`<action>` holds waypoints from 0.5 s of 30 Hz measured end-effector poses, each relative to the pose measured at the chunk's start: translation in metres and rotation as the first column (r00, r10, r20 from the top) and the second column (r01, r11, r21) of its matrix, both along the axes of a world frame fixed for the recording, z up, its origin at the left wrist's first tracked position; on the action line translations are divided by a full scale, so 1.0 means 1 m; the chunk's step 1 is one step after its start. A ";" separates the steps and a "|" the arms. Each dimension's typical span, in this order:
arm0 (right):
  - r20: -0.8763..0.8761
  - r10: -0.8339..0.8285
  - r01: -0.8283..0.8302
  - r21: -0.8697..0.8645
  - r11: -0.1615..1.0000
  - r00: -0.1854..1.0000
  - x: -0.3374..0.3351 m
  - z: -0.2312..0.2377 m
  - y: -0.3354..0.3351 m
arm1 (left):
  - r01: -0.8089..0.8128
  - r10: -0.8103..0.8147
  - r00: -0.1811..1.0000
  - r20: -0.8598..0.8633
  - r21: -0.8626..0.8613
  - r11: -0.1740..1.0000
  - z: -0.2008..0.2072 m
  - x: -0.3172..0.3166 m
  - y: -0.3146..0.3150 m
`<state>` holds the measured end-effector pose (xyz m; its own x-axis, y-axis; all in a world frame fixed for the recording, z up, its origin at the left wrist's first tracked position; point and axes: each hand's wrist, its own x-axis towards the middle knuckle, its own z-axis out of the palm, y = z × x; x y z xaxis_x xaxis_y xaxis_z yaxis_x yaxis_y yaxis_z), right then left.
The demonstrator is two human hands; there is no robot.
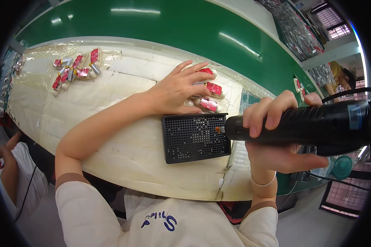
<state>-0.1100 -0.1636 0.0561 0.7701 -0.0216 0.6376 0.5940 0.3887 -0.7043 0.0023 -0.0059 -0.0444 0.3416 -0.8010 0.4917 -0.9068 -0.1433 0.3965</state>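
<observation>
My right hand (pixel 276 131) is wrapped round a thick black electric screwdriver (pixel 309 125), held sideways above the table's right part. Its orange-tipped bit (pixel 219 129) points left, over the right side of a black screw tray (pixel 166 142). Many small holes cover that tray, and tiny screws stand or lie in it. With fingers spread, my left hand (pixel 179 88) reaches over several small parts with red boards (pixel 214 88) and white rounded ends, just beyond the tray. Its fingers partly cover these parts; whether they touch them I cannot tell.
More red-board parts with silver cylinders (pixel 76 70) lie in a group at the far left. Cream sheeting covers the table (pixel 123 136); a green surface (pixel 173 24) runs behind. The screwdriver's black cable (pixel 348 94) hangs at the right. Other people sit at left and far right.
</observation>
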 end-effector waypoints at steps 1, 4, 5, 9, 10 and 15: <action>-0.005 -0.033 0.033 -0.044 0.998 0.999 0.000 -0.006 0.004 | 0.026 -0.027 0.999 -0.029 -0.019 0.999 0.002 0.000 0.001; 0.000 -0.037 0.037 -0.108 0.993 0.999 0.010 -0.017 0.011 | 0.055 -0.058 0.995 -0.078 -0.037 0.998 0.001 0.004 0.002; 0.025 -0.012 0.015 -0.116 0.993 1.000 0.014 -0.019 0.012 | 0.068 -0.071 0.996 -0.061 -0.042 0.997 0.000 0.004 0.001; 0.016 -0.016 0.017 -0.098 0.995 1.000 0.023 -0.030 0.019 | 0.078 -0.085 0.988 -0.126 -0.065 0.995 -0.002 0.006 0.003; 0.024 -0.001 0.004 -0.132 0.991 1.000 0.024 -0.030 0.018 | 0.073 -0.081 0.989 -0.126 -0.064 0.995 -0.003 0.006 0.003; 0.015 0.005 -0.003 -0.188 0.982 1.000 0.026 -0.035 0.017 | 0.069 -0.081 0.987 -0.142 -0.086 0.994 -0.006 0.007 0.002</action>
<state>-0.0839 -0.1464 0.0212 0.7602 0.1030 0.6414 0.6038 0.2523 -0.7562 0.0090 -0.0041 -0.0503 0.3547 -0.7866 0.5054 -0.8457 -0.0394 0.5322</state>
